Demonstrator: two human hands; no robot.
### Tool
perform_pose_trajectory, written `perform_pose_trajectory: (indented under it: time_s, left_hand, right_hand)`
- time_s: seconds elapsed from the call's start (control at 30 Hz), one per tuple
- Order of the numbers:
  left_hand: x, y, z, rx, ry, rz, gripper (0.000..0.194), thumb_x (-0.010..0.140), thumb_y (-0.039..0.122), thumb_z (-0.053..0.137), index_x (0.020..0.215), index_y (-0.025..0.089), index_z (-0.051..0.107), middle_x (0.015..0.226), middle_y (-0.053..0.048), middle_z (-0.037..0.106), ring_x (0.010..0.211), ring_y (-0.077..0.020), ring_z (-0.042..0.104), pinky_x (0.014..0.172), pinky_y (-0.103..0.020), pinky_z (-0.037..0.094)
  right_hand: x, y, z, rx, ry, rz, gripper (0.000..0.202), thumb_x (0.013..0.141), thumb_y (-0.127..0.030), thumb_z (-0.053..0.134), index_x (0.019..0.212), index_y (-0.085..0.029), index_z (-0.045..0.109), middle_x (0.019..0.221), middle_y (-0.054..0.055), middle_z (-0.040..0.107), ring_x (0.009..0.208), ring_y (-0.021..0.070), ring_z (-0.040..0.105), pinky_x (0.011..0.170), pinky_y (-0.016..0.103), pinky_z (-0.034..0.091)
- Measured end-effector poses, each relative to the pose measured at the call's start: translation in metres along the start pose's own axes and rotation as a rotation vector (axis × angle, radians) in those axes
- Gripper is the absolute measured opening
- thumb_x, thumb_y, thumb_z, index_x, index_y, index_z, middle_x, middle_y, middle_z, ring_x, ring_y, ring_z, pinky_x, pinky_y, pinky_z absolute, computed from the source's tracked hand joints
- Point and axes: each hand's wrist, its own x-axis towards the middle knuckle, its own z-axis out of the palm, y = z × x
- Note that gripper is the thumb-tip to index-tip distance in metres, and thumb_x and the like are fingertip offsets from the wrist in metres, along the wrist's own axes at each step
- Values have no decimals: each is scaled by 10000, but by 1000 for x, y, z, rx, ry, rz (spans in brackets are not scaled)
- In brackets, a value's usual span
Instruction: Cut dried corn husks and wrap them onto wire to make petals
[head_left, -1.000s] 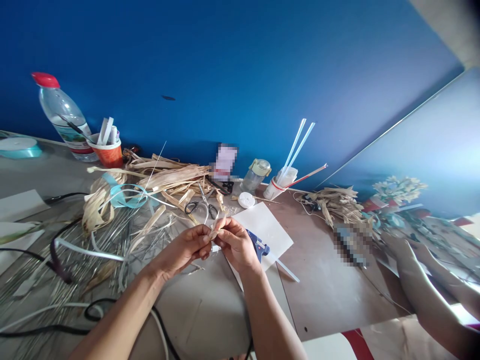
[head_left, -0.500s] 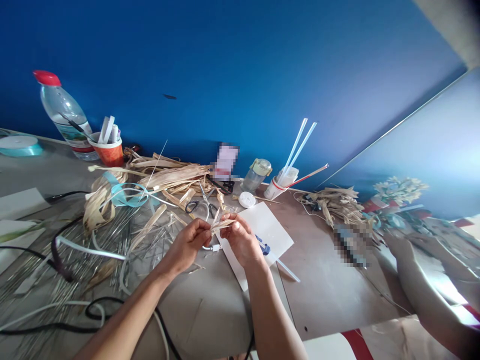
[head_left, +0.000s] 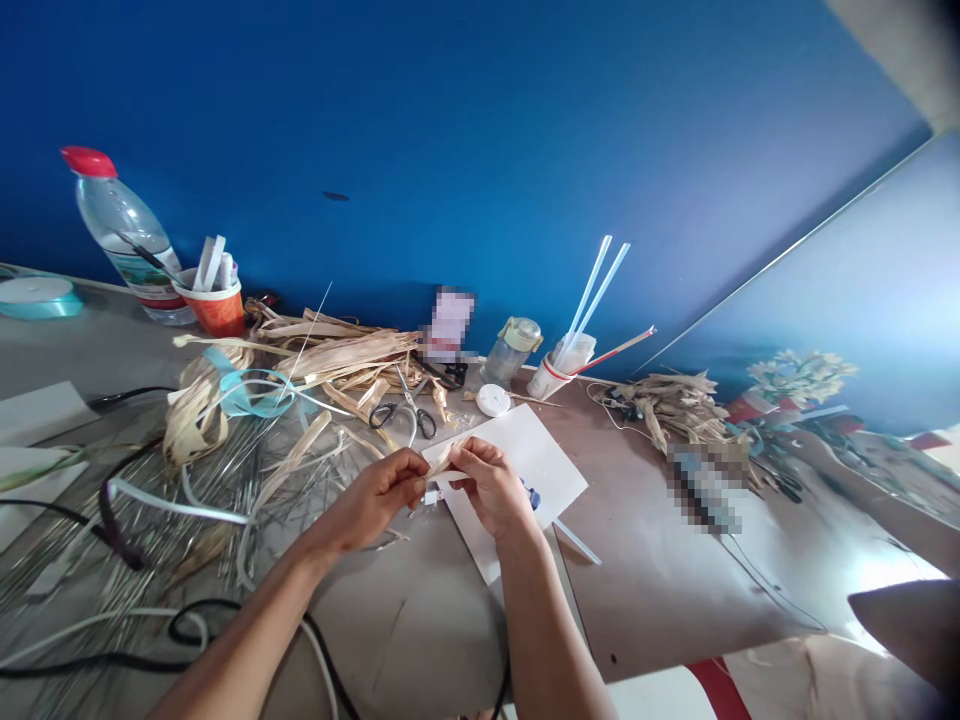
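Between my two hands is a small piece of dried corn husk (head_left: 442,461), pale and narrow. My left hand (head_left: 388,492) pinches its left end with thumb and fingers. On its right side my right hand (head_left: 487,482) grips it, thumb on top. Both hands hover above a white sheet of paper (head_left: 551,450), near a white USB plug (head_left: 433,495). A blue glue gun or clip-like tool (head_left: 531,494) lies on the paper, partly hidden by my right hand. Black-handled scissors (head_left: 409,408) lie just beyond my hands.
Dried husks (head_left: 352,358) are heaped behind, with thin wires (head_left: 225,480) and cables at left. A bottle (head_left: 127,235), an orange cup (head_left: 219,305), a glass jar (head_left: 512,350) and a white cup (head_left: 550,378) stand by the wall. Another person's arm (head_left: 900,510) is at right.
My hands have moved slightly down, uncovering more of the scissors, and the husk piece sits differently between my fingers. The other person's arms at right have pulled back.
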Motion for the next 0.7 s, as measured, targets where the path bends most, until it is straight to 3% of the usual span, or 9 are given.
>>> perform_pose_trajectory:
  time_s: [0.13,0.3,0.4,0.7]
  left_hand:
    - [0,2,-3,-19,-46,-3,200,794,380,589,765,184,560,608,31,509,582,-122,429,556,-241,298]
    - [-1,-5,-7,-38,-117,27,198,814,371,586,765,181,563,656,19,535,607,-114,429,566,-234,300]
    - [-1,-6,-7,-46,-117,-6,199,817,380,582,788,183,569,650,24,534,569,-104,405,538,-228,287]
    - [-2,2,-3,-32,-86,-48,224,791,402,592,824,181,585,614,26,532,538,-107,404,514,-227,292]
  right_hand:
    - [-2,-1,0,44,-27,51,230,617,-325,761,579,-152,614,524,-16,581,457,77,450,448,202,307]
    - [-5,-4,1,129,-90,158,251,594,-331,784,600,-157,602,545,-3,615,490,108,530,455,204,351]
    - [-6,-6,3,100,-75,118,251,604,-341,778,612,-156,608,564,3,627,517,115,551,487,212,380]
    - [-5,-5,1,-76,-42,-42,249,652,-348,732,577,-164,581,500,-25,569,435,80,440,440,214,316]
